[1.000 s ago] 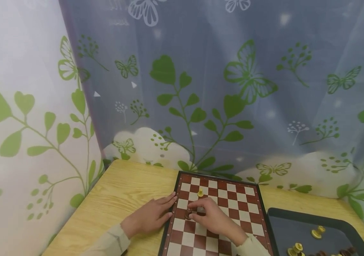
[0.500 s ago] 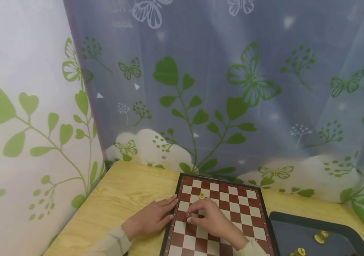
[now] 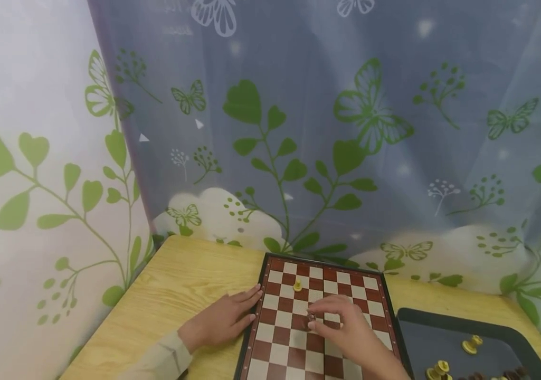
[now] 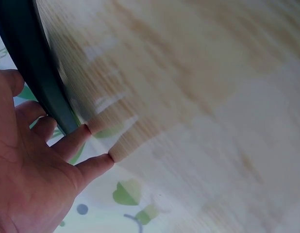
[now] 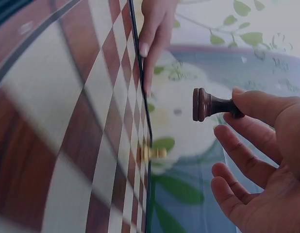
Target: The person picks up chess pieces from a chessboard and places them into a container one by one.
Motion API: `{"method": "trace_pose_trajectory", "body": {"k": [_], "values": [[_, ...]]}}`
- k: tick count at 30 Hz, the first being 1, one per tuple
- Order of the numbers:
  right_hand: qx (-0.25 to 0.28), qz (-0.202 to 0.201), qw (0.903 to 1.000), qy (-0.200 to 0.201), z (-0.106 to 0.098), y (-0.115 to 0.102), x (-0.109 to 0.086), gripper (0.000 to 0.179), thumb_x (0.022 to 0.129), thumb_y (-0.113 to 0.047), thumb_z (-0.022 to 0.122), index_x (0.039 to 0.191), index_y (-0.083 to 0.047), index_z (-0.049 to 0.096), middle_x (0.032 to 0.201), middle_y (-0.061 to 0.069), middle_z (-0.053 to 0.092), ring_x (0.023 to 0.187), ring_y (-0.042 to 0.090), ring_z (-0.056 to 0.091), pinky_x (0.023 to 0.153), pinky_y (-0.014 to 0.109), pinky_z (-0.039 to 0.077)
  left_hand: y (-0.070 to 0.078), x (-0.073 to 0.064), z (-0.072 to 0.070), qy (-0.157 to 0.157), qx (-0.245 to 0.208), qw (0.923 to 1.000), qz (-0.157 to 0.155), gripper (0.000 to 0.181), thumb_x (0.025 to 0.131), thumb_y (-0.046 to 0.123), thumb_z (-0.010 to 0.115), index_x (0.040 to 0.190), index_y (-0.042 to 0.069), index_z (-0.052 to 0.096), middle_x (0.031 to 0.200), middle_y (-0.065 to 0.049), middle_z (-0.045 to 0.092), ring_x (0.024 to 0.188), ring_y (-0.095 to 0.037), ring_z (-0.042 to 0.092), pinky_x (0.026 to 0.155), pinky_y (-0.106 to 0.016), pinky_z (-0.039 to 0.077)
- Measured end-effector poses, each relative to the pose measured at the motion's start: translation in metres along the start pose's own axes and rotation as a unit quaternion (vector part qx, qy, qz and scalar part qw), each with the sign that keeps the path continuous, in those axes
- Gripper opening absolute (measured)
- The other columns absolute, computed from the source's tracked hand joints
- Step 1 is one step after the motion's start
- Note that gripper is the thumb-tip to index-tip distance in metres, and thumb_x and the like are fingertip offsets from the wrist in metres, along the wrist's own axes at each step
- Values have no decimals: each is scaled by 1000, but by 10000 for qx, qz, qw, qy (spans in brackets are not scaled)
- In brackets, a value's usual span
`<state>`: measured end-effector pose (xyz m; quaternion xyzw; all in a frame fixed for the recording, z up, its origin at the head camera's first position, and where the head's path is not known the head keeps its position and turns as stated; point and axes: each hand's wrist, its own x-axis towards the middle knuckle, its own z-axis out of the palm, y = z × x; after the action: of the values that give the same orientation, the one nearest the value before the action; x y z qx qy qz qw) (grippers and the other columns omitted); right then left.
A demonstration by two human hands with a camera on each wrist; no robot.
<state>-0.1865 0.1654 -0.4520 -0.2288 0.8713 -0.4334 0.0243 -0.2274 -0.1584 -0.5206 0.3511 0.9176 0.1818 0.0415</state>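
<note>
My right hand (image 3: 346,327) pinches a dark brown chess piece (image 5: 206,104) between thumb and index finger, its other fingers spread apart. In the right wrist view the piece's round base shows, apart from the board, and the fingertips cover its head. The red-and-white chessboard (image 3: 270,351) lies below this hand. A gold chess piece (image 3: 297,285) stands upright on the board, beyond the right hand. My left hand (image 3: 220,321) rests on the table with straight fingers, their tips at the board's left edge; the left wrist view shows that hand (image 4: 38,170) beside the dark rim.
A dark tray (image 3: 422,338) stands on the wooden table (image 3: 194,269) to the right of the board. It holds gold chess pieces (image 3: 472,344) and several dark ones (image 3: 517,373). A patterned curtain (image 3: 299,132) hangs behind the table.
My right hand has carried the dark piece from the board's left side toward its middle. The left hand and the gold piece on the board have stayed in place.
</note>
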Motion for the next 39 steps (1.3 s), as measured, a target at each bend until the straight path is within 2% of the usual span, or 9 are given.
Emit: {"method": "trace_pose_trajectory", "body": {"k": [6,10,14,18,25,31,36,38,39], "values": [[-273,672,9962,475,-29,15,-35,27,89,-29,78,116,-23,76,118,-3,69,118,31,58,96,50,52,0,1,2,-30,-64,10000,-26,58,111,39,35,160,7,31,168,-9,26,148,-33,38,110,-69,37],[-686,1151,9880,770,-46,32,-59,32,90,-23,77,121,-17,73,124,4,68,122,37,55,104,58,46,0,3,3,-41,-83,10000,-1,58,111,39,35,160,7,31,168,-9,25,148,-33,38,109,-69,37],[-1349,1083,9769,1254,-62,49,-80,28,90,-20,77,118,-15,75,121,8,68,117,37,56,98,64,47,0,3,1,-31,-36,10000,-5,58,111,38,36,160,7,31,168,-10,26,148,-34,38,110,-68,38],[-1712,1091,9653,1645,-79,64,-101,25,89,-22,79,113,-15,77,112,7,72,105,30,62,89,57,53,0,2,1,-5,-25,10000,53,57,112,37,36,160,6,31,167,-11,26,148,-35,38,109,-69,38],[-1984,1729,9481,1786,-105,88,-128,33,93,-37,75,116,-13,77,113,11,75,96,29,70,74,47,59,0,3,1,15,-131,9999,-34,58,111,38,37,159,6,33,167,-11,27,147,-35,38,110,-70,36],[-1572,2214,9374,2179,-114,118,-150,45,98,-41,69,121,-2,73,119,26,70,100,37,68,69,49,58,-1,2,4,84,-20,10000,29,58,111,38,37,159,6,33,167,-11,28,146,-35,40,109,-69,38],[-1281,2343,9263,2659,-116,138,-163,45,98,-38,68,120,1,73,118,28,68,84,-14,54,70,56,56,-2,-1,5,54,-43,9999,-88,57,111,37,37,159,6,33,168,-9,26,146,-35,40,108,-71,38],[-1242,2390,9236,2728,-119,144,-167,43,99,-34,69,120,3,73,117,29,68,81,-21,47,67,53,57,-1,-1,5,64,-59,9999,-74,57,111,37,37,159,6,33,168,-9,26,146,-35,40,107,-71,38],[-1230,2454,9237,2671,-122,146,-167,44,99,-32,68,120,6,71,116,32,68,82,-15,54,66,53,58,-1,-1,5,79,-65,9999,-50,57,111,37,37,159,6,33,167,-10,27,146,-35,40,107,-71,38]]}}
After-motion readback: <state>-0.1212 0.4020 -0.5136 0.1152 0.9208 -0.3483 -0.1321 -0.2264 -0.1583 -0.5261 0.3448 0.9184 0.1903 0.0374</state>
